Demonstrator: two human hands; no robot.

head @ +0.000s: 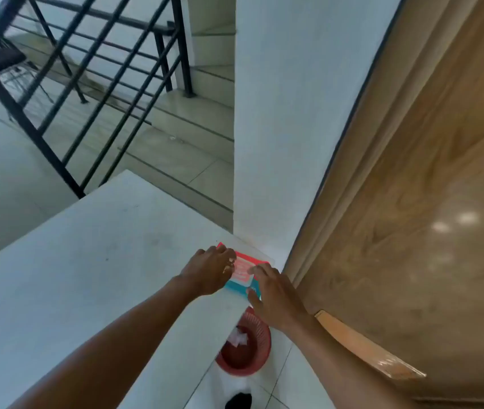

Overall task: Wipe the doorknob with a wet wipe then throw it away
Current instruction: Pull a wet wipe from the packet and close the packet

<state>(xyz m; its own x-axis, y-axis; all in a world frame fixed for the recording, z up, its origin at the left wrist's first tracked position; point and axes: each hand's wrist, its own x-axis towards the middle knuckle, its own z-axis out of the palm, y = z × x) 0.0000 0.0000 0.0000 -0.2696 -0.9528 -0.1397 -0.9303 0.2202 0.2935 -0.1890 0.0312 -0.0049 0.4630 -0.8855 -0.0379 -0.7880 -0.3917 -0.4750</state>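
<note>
A flat red and teal wet wipe pack (242,274) lies at the far right corner of the white table (93,276). My left hand (209,268) rests on the pack's left edge, fingers curled over it. My right hand (276,293) presses on the pack's right side, fingertips at its white flap. No loose wipe shows in either hand. The brass door handle (367,346) sticks out of the wooden door (426,202) just right of my right forearm.
A red plastic waste basket (245,345) with crumpled white tissue stands on the tiled floor below the table's corner. A white wall pillar (294,113) rises behind the pack. Black stair railing (87,84) and steps lie to the left.
</note>
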